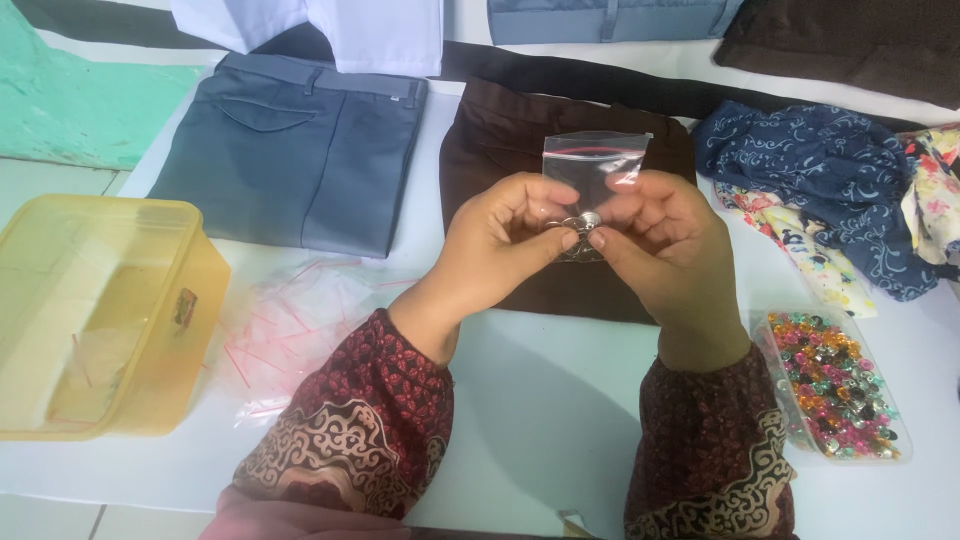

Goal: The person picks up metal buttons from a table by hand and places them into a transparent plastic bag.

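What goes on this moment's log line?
left hand: pinches silver button | right hand: holds small clear bag | nearby: tray of colourful beads, yellow tub

A small clear zip bag (pixel 594 175) with a red seal sits between both hands, perhaps holding metal pieces.

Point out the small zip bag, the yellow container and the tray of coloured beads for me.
small clear zip bag (pixel 592 160): head view, on its upper clear part above the fingers.
yellow plastic container (pixel 190 300): head view, on its right side wall.
tray of coloured beads (pixel 768 322): head view, on its upper-left rim.
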